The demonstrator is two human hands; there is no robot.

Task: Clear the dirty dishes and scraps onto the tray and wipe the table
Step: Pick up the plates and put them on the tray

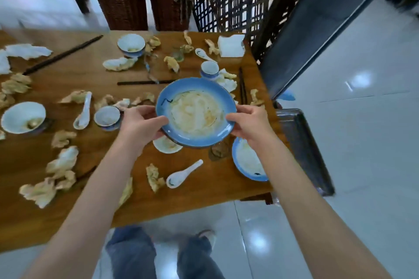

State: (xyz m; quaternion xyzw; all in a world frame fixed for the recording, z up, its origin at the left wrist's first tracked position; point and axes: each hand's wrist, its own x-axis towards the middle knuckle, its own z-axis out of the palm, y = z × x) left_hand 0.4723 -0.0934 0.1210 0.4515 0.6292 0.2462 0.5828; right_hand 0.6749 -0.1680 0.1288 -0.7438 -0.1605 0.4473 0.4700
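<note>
At the tabletop's left edge lie crumpled napkins [27, 51] and a bowl [22, 116] with scraps in it; nearer the middle, a spoon [84, 111] and a cup [107, 116] sit close together. The left hand [140, 123] grips the left rim of the plate [196, 112], thumb on top, fingers hidden beneath; the plate hangs clear of the table [102, 75], roughly level, smeared with sauce. The right hand [249, 122] clasps the opposite rim likewise. Below it, by the right edge, rests a second plate [246, 161]; the tray [303, 142] juts out just past that edge, dark and apparently bare. Glazed ceramic like this is probably stiff, breakable and greasy-slick, moderately heavy; two opposed rim holds suit it, and keeping it level should stop residue sliding off.
</note>
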